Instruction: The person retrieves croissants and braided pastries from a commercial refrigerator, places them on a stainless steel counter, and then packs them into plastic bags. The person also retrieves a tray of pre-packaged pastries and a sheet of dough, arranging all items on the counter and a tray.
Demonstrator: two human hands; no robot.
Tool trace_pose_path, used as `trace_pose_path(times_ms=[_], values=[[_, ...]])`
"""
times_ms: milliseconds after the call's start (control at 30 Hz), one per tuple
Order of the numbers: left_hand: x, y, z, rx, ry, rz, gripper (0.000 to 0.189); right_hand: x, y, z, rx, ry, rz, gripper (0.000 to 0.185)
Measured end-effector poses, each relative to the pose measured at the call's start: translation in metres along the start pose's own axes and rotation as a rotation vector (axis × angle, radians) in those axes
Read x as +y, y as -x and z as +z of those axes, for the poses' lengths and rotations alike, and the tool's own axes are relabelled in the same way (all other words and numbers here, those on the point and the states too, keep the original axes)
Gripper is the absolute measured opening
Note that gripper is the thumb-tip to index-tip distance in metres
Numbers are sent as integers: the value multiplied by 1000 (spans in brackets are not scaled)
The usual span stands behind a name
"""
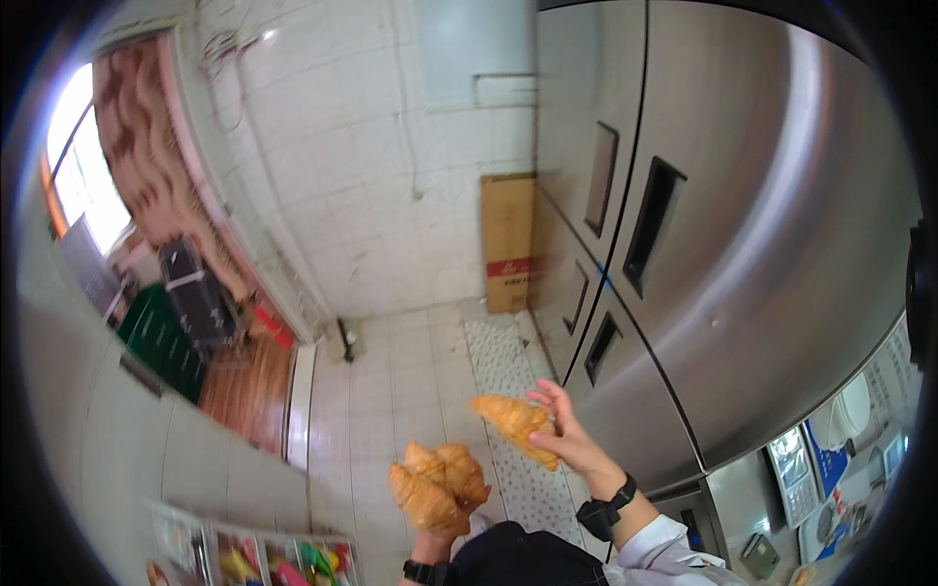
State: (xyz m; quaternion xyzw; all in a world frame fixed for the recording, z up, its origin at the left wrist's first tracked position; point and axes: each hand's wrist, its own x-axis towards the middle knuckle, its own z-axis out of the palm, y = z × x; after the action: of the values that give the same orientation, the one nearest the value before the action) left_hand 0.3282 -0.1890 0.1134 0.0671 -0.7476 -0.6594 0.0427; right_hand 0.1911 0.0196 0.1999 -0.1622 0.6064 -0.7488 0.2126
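My right hand grips one golden croissant between thumb and fingers, held out above the floor. Lower and to the left, my left hand holds several croissants bunched together, and they hide most of that hand. A gap separates the single croissant from the bunch. Black bands circle both wrists, and a white sleeve covers my right arm.
A stainless steel refrigerator fills the right side, with a cardboard box beside it against the tiled wall. A doorway stands at the left. Lower right is a counter with a scale; lower left, a divided bin of colourful packets.
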Motion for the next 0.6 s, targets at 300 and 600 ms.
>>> trace_pose_path(times_ms=[300, 600], values=[[-4, -124, -62, -78, 704, -255, 63, -69, -165, -135, 351, 990, -212, 107], [60, -290, -71, 10, 198, -221, 42, -150, -341, -222, 174, 1745, 95, 102]])
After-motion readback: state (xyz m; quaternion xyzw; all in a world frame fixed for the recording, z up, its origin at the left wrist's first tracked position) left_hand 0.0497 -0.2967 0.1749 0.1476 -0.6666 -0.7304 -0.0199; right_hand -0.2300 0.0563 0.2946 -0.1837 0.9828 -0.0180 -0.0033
